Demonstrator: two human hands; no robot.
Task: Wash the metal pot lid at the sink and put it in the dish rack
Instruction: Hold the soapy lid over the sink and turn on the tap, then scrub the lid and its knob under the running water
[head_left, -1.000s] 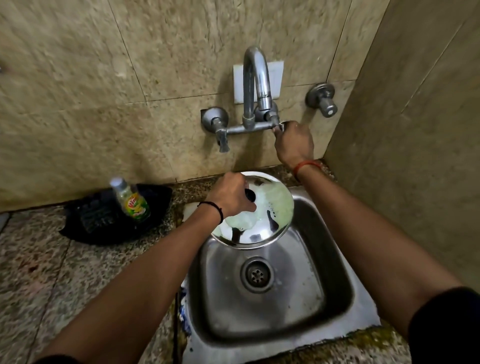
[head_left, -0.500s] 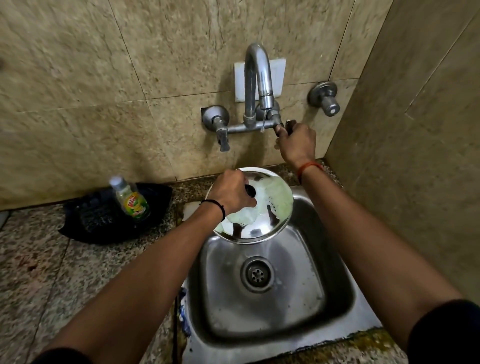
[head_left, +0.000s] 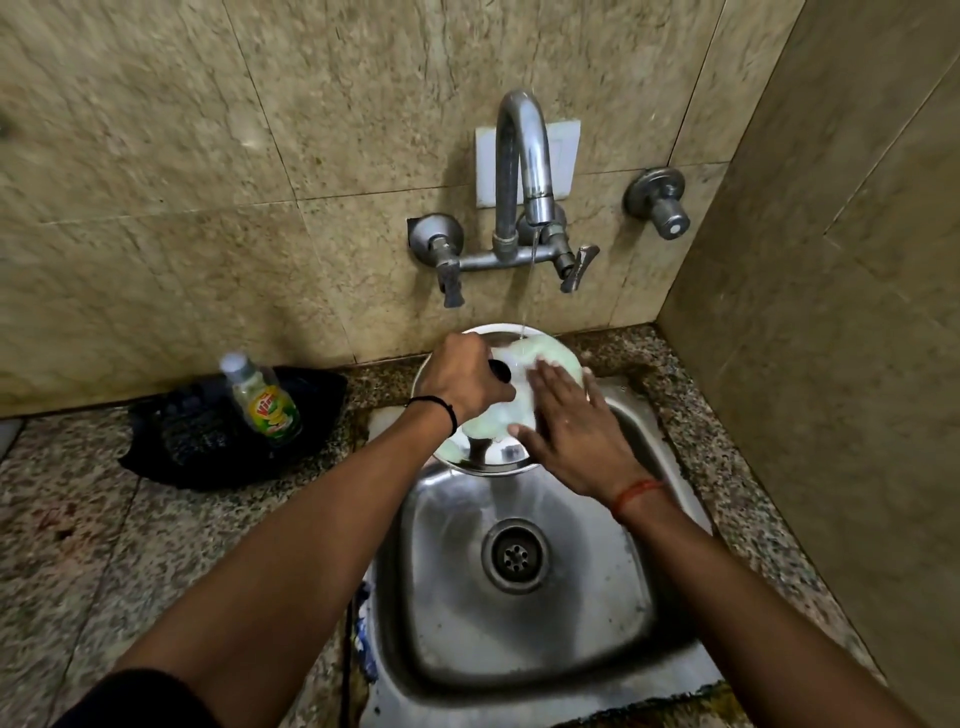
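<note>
The round metal pot lid (head_left: 480, 453) is held over the back of the steel sink (head_left: 524, 613), its top covered with pale green soap foam. My left hand (head_left: 465, 382) grips the lid's black knob. My right hand (head_left: 569, 431) lies flat on the foamy right side of the lid, fingers spread. A thin stream of water falls from the curved tap (head_left: 522, 166) onto the lid's far edge. No dish rack is in view.
A dish soap bottle (head_left: 262, 400) stands in a black tray (head_left: 208, 436) on the speckled counter, left of the sink. Two tap handles (head_left: 576, 267) and a separate wall valve (head_left: 660, 202) sit on the tiled wall. A side wall closes off the right.
My right hand let go of the right tap handle and came down onto the lid. Water now runs from the spout. The lid rose slightly toward the tap.
</note>
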